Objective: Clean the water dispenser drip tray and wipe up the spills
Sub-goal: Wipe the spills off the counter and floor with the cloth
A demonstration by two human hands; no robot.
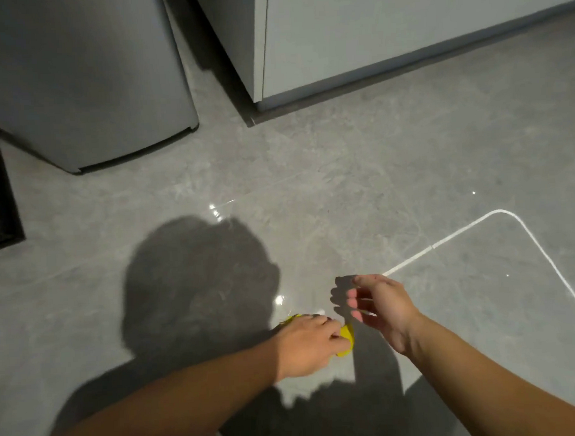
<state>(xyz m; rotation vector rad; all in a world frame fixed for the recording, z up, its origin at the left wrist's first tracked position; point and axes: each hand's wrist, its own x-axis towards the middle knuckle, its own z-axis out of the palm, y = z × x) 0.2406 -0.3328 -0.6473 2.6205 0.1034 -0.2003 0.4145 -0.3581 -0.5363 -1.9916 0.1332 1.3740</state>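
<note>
My left hand point(305, 344) presses a yellow cloth point(347, 340) flat against the grey tiled floor point(344, 182). Most of the cloth is hidden under the hand; only its edges show at the fingers. My right hand point(380, 307) hovers just to the right of it, above the floor, fingers spread and holding nothing. Small wet glints point(280, 300) shine on the tile just beyond the cloth. The drip tray is not in view.
The base of a grey appliance point(86, 94) stands at the upper left. A pale cabinet point(370, 33) with a dark plinth runs along the upper right. A dark frame point(2, 197) sits at the left edge. A bright light reflection point(527, 237) curves across the floor on the right.
</note>
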